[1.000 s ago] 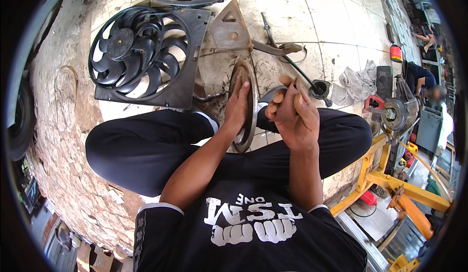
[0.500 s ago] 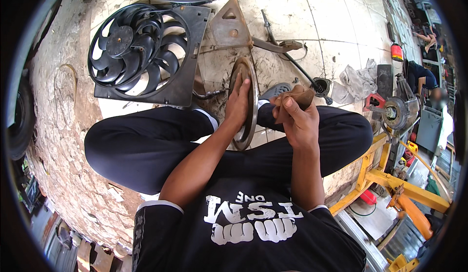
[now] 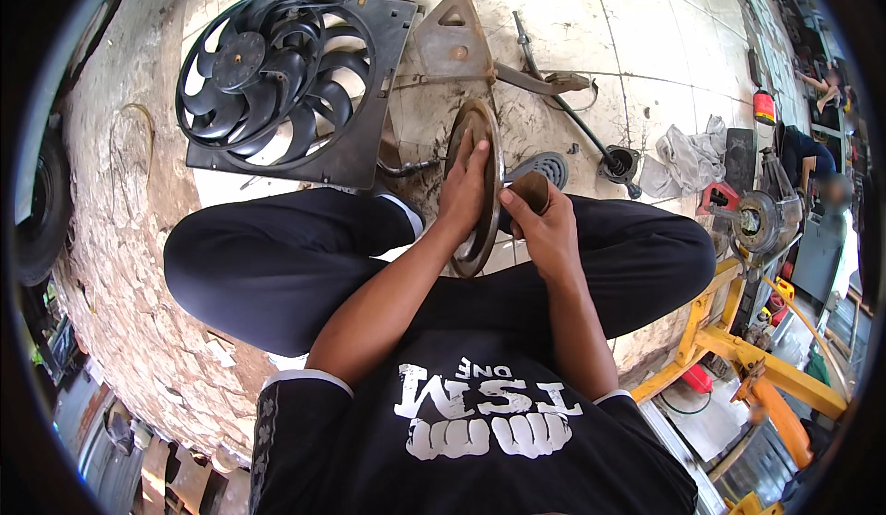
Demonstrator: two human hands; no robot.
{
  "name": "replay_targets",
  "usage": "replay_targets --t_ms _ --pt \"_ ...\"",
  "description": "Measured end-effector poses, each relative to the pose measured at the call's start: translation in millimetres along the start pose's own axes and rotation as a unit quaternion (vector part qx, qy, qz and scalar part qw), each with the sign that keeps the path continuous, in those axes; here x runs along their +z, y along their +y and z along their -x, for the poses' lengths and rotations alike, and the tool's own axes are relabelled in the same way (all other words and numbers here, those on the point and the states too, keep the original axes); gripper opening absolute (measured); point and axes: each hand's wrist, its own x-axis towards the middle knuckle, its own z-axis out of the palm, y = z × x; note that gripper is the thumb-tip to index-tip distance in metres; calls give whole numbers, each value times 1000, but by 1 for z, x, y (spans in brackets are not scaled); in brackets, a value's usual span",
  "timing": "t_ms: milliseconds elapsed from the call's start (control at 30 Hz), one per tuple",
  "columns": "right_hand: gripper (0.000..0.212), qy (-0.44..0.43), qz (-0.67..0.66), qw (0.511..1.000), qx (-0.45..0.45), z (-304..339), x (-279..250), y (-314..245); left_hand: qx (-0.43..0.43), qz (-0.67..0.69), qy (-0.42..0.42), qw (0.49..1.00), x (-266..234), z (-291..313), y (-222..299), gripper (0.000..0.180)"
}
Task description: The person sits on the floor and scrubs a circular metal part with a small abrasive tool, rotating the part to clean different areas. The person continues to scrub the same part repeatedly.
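Note:
A round, browned metal disc (image 3: 490, 132) stands on edge between my legs, seen nearly edge-on. My left hand (image 3: 464, 192) holds it upright, its fingers laid along the left face; the thumb is hidden. In my right hand (image 3: 546, 229) is a folded piece of brown sandpaper (image 3: 530, 188), pinched under the thumb. That hand is at the disc's right side, with the sandpaper close to the rim. Whether it touches the far face cannot be seen.
A black radiator fan (image 3: 277, 86) lies at the left front, beside a rusty triangular metal bracket (image 3: 455, 46). Further right are a rod with a flange (image 3: 616, 162), a grey rag (image 3: 690, 157) and a metal housing (image 3: 759, 220). A yellow frame (image 3: 729, 344) stands lower right.
My right hand has moved left and down, bringing the sandpaper from beside the disc to its right side. My left hand still holds the disc. The whole view has shifted slightly.

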Motion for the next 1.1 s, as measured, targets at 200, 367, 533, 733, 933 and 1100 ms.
replay_targets --t_ms 200,367,533,733,933,1100 --pt "19 56 84 992 -81 0 11 8 29 -22 22 999 -3 10 4 78" --pt "20 69 54 994 -60 -29 10 -1 16 -73 14 997 0 13 5 75" --pt "19 36 20 999 0 -7 6 11 35 -61 18 997 -1 13 3 73" --pt "16 6 -48 999 -19 -17 19 6 17 30 20 999 -7 7 7 72" --pt "15 30 4 998 -59 0 21 21 30 -49 29 998 -8 16 7 74" --pt "17 53 34 997 -51 -20 23 -2 18 -60 7 998 -7 15 2 74"
